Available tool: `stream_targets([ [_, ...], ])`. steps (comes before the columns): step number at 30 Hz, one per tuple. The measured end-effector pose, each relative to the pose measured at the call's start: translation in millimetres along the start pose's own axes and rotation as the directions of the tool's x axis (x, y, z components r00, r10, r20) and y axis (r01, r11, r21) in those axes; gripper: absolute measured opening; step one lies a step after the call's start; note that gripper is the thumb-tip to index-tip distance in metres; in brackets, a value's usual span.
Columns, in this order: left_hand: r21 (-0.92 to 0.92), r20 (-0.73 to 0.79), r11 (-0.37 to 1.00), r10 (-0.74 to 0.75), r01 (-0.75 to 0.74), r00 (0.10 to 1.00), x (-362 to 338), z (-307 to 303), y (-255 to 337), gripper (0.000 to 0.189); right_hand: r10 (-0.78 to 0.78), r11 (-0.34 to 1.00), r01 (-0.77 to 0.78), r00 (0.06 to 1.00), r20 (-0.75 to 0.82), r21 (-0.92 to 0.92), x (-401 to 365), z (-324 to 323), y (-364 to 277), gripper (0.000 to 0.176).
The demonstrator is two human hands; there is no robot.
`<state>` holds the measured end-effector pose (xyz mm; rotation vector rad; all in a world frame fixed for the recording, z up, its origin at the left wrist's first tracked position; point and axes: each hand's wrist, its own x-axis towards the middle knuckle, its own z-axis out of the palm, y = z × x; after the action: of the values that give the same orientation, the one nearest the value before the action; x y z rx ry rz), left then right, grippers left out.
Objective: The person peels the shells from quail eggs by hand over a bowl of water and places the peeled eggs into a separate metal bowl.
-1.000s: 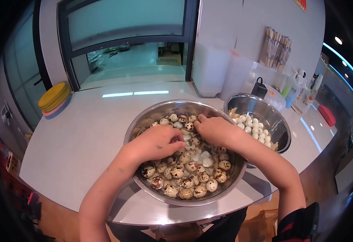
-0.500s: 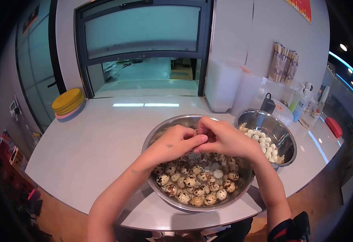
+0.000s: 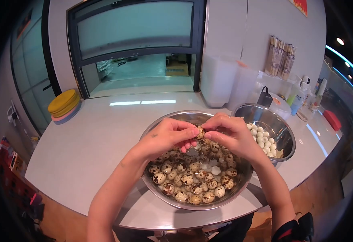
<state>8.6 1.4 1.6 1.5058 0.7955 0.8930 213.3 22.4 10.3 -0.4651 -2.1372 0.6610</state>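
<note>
A speckled quail egg [image 3: 201, 132] is pinched between the thumb and fingers of my left hand [image 3: 169, 136]. From the other side, the thumb and fingertips of my right hand [image 3: 233, 134] close on the same egg. Both hands are above a large steel bowl [image 3: 246, 183] of water with many speckled quail eggs [image 3: 187, 178] in it. Pale, clear lumps that look like ice [image 3: 215, 170] float among them. To the right stands a smaller steel bowl [image 3: 288, 141] with peeled white eggs [image 3: 268, 144].
Yellow, pink and blue round pieces [image 3: 63, 103] are stacked at the table's left. Behind the bowls are a translucent white bin [image 3: 216, 82], a black-handled item [image 3: 265, 98] and bottles [image 3: 297, 101]. A red object [image 3: 332, 120] lies at far right. A half-raised hatch [image 3: 134, 32] is in the back wall.
My hands have drawn slightly apart, and the quail egg between them now shows. The left fingers have opened out a little below it. The view has shifted slightly.
</note>
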Motion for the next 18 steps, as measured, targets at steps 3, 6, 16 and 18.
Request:
stream_targets([
  [3,-0.013,0.010,1.000,-0.019,0.019,1.000,-1.9,1.1,3.9,0.027,-0.031,0.997,0.032,0.999,0.007,-0.071,-2.9,-0.6,4.6,0.012],
  [6,-0.024,0.011,0.999,-0.031,0.031,0.999,-1.8,-1.7,2.9,0.026,-0.026,0.994,0.025,1.000,-0.002,-0.105,-0.2,0.6,0.0,0.010],
  [16,0.004,0.014,1.000,0.013,-0.013,1.000,-3.2,1.5,4.2,0.022,-0.156,0.960,0.177,0.982,0.110,-0.217,3.8,2.3,5.9,0.008],
  [18,0.019,0.051,0.999,0.029,-0.030,0.998,-5.4,5.9,6.9,0.025,-0.035,0.997,0.035,0.999,-0.001,-0.065,3.4,1.8,11.7,0.009],
])
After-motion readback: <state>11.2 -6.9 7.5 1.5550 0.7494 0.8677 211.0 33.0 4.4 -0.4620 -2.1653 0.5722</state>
